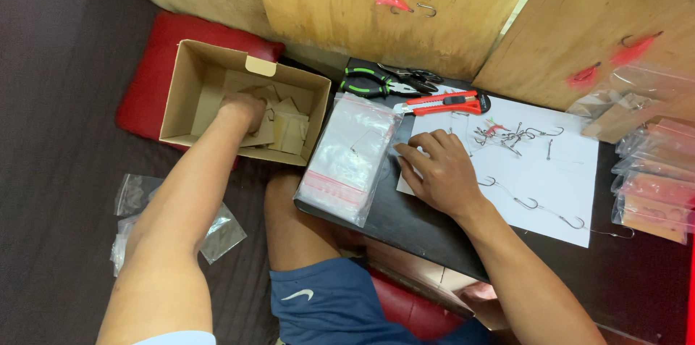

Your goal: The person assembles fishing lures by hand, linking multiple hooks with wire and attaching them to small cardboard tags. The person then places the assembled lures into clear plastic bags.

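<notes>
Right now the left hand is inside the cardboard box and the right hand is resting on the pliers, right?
Not quite. In the head view the right hand rests on the white paper, not the pliers. The left hand is inside the cardboard box.

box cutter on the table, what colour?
Red with a black end, the box cutter shows best in the head view, beside the green-handled pliers.
</notes>
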